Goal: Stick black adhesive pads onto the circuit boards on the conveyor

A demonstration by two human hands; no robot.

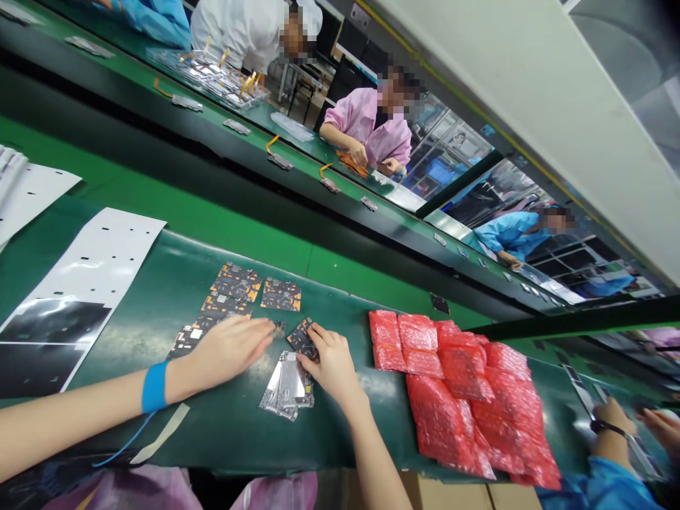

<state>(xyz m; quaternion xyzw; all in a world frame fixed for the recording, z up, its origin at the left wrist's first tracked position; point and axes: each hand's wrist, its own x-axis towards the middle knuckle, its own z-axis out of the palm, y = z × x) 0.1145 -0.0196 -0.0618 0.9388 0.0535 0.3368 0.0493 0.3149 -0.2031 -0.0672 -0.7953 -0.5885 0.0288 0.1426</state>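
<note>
Meanwhile, the right hand (332, 361) had its fingers on a small circuit board (302, 338) on the green belt (212, 425) (grip unclear), the left hand (231, 348) lay flat and narrow beside it, and foil bags (287, 388) sat just below.

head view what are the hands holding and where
The right hand has a circuit board by its near end; the left hand holds nothing visible.
</note>
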